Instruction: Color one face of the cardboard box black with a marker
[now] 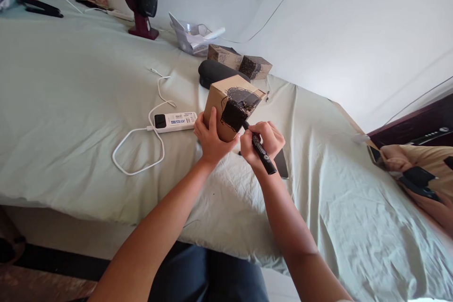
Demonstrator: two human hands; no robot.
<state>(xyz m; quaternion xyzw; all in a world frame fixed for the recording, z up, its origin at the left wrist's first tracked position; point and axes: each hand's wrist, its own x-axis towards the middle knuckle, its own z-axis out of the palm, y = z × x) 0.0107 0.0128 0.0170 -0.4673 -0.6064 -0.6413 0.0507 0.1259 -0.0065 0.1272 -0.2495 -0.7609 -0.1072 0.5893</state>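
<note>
A small brown cardboard box (216, 109) is tilted up above the cloth, its near corner covered with black ink and scribbled lines. My left hand (213, 139) grips it from the left and below, thumb and fingers spread round its sides. In my right hand (264, 141) is a black marker pen (262, 155), held like a writing pen with its tip at the box's inked face. Partly hidden under my right hand lies a dark flat object (282, 165), perhaps a phone.
Left of the box lie a white power bank (179, 121) and its white cable (122, 144). Behind stand a black case (217, 71), two inked boxes (223, 56), (256, 67), a clear plastic basket (184, 40) and a fan (143, 23). Another person (424, 165) sits at the right.
</note>
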